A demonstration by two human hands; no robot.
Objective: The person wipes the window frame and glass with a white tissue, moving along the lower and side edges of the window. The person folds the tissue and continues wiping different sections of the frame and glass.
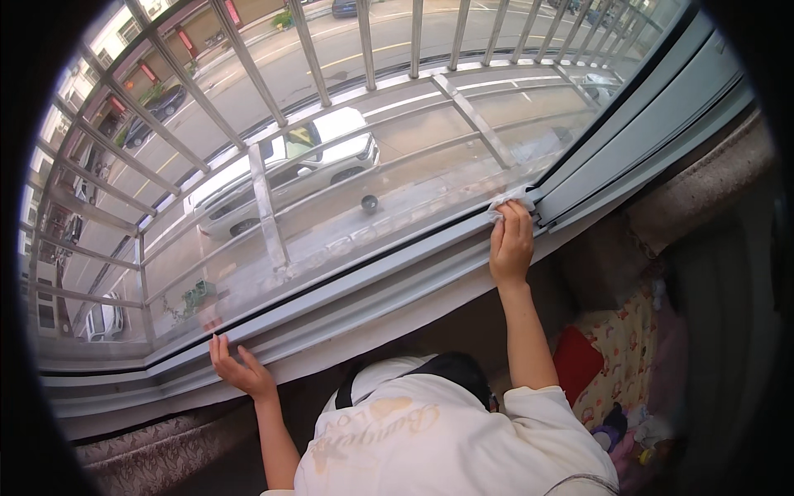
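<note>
My right hand (512,241) pinches a crumpled white tissue (510,201) against the window frame, where the lower rail (397,267) meets the upright edge of the sliding sash (637,116). Its fingers are bent over the tissue and hide part of it. To the left, my left hand (241,371) rests its fingertips on the lower rail beside the glass (289,281). Those fingers are spread, with nothing in them, and a faint reflection of them shows in the pane.
Metal security bars (265,198) stand outside the glass, with a street and a parked white car (289,165) below. Patterned curtains hang at the right (703,178) and lower left (174,450). A red item (578,361) lies on printed bedding (622,347) at my right.
</note>
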